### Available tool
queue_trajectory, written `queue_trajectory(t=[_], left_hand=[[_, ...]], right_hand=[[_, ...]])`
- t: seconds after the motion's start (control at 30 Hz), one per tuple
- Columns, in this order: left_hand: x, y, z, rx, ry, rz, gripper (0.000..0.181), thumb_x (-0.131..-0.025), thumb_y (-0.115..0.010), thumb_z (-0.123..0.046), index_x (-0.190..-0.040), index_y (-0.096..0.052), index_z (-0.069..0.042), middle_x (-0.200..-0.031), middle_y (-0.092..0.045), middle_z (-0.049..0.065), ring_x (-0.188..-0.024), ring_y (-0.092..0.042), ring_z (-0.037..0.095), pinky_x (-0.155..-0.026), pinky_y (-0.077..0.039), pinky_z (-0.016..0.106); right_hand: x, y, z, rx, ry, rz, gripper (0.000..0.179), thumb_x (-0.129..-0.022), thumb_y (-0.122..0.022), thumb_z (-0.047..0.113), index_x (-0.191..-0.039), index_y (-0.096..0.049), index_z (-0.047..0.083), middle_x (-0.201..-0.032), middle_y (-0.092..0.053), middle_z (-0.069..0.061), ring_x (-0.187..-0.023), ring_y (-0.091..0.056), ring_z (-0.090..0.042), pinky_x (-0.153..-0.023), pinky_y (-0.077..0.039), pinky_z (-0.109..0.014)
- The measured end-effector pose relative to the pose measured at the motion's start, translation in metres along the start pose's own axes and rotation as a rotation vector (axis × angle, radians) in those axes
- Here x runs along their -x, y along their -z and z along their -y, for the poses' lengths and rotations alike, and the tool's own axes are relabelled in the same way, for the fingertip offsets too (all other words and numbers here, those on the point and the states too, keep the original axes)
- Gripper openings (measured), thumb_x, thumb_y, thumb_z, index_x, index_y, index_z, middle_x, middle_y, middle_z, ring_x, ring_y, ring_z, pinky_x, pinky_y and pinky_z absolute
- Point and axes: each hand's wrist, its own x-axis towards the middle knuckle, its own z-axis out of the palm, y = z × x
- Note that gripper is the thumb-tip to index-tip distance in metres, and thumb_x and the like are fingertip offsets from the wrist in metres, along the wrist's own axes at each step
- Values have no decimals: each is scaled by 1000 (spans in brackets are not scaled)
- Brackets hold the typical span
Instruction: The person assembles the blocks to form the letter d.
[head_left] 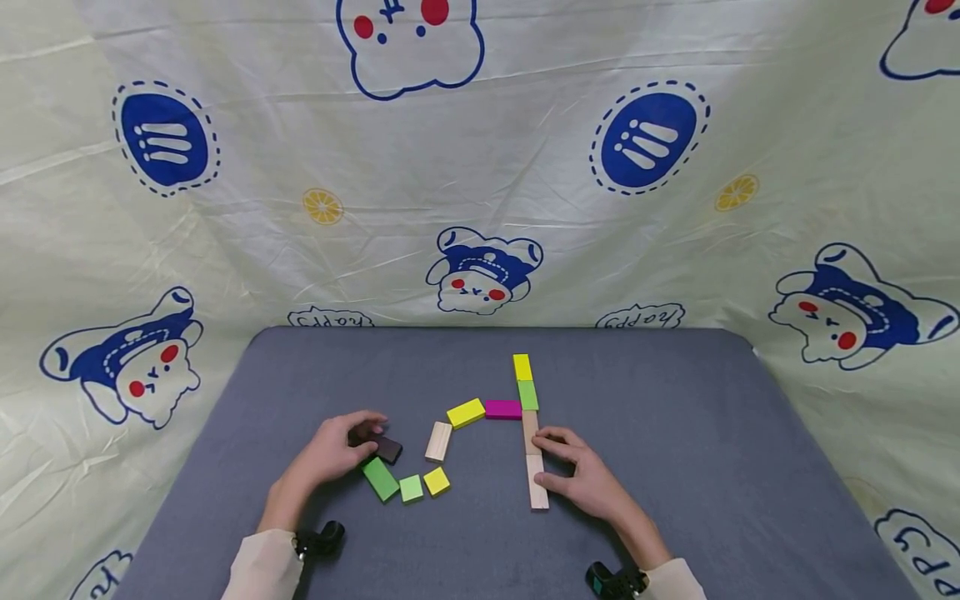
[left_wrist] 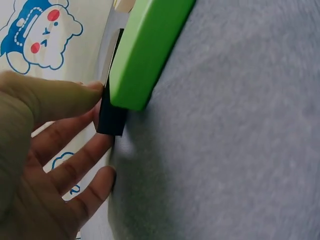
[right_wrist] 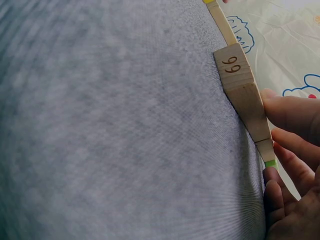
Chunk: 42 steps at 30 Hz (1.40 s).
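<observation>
My left hand (head_left: 341, 443) pinches a black block (head_left: 387, 450) between thumb and fingers at the left of the table. In the left wrist view the black block (left_wrist: 114, 112) lies against a green block (left_wrist: 145, 55). My right hand (head_left: 588, 479) touches the right side of two plain wooden blocks (head_left: 538, 492) with thumb and fingertips. In the right wrist view the near wooden block (right_wrist: 237, 75) bears a "99"-like mark on its end. Beyond these blocks, a light green block (head_left: 528, 395) and a yellow block (head_left: 522, 367) continue the straight row.
A magenta block (head_left: 502, 409), a long yellow block (head_left: 467, 412) and a tilted wooden block (head_left: 438, 442) curve left from the row. A yellow cube (head_left: 437, 481) and light green cube (head_left: 411, 488) lie near the green block. Grey cloth covers the table (head_left: 675, 417); a printed curtain (head_left: 525, 167) hangs behind.
</observation>
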Motion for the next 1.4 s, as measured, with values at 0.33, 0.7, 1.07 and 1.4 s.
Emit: queue_trajectory(t=[0.33,0.7,1.07,1.4], left_hand=[[5,6,2,-34,-33,-17,37,-91,-75,-7,-128,-69,-6,-125,-70,13,-118,-64,36,-101,-49,57],[3,2,4,-35,-62,21,33,-92,-75,-8,-125,-71,-8,-120,-71,8,-114,-65,32,-98,-50,54],[0,0,6,-79,-62,8,31,-92,-77,-16,-122,-74,-9,-115,-70,6,-100,-64,20,-88,-52,44],[-3,-7,3,-77,9,-21,34,-89,-80,-18,-122,-74,-11,-113,-70,7,-94,-59,17,-81,-49,38]], right_hand=[[2,1,1,27,26,-11,54,-89,-81,25,-139,-65,9,-145,-55,-6,-140,-46,-33,-115,-35,-61],[3,1,2,22,50,-16,54,-89,-81,26,-138,-66,8,-143,-56,-7,-138,-48,-33,-114,-36,-60],[2,1,2,13,30,-9,55,-89,-81,25,-139,-65,9,-144,-55,-5,-140,-46,-32,-115,-35,-60],[4,2,2,39,52,-14,54,-90,-81,26,-139,-65,9,-144,-55,-7,-139,-47,-34,-114,-36,-61]])
